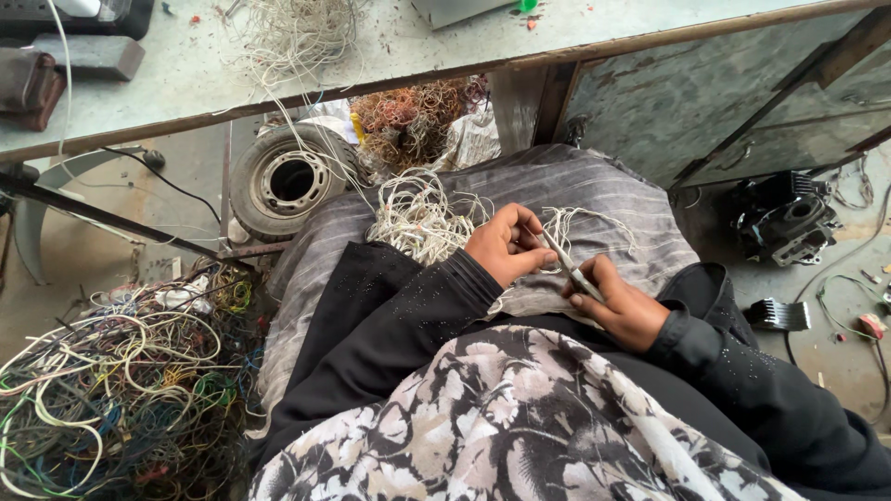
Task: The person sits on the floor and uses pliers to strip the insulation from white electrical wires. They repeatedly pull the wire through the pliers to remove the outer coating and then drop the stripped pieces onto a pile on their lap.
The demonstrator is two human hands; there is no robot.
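I count 2 hands: my left hand (pixel 504 245) and my right hand (pixel 620 304). Between them there is 1 blade (pixel 568 266). I see 1 white wire bundle (pixel 422 219) on the lap, 1 more white tangle (pixel 295 32) on the bench (pixel 195 88), 1 copper wire heap (pixel 413 116) under it, and 1 coloured wire pile (pixel 125 380) on the floor. There is 1 tyre (pixel 286 181), 1 black engine part (pixel 784 218), and 1 small finned part (pixel 778 315).
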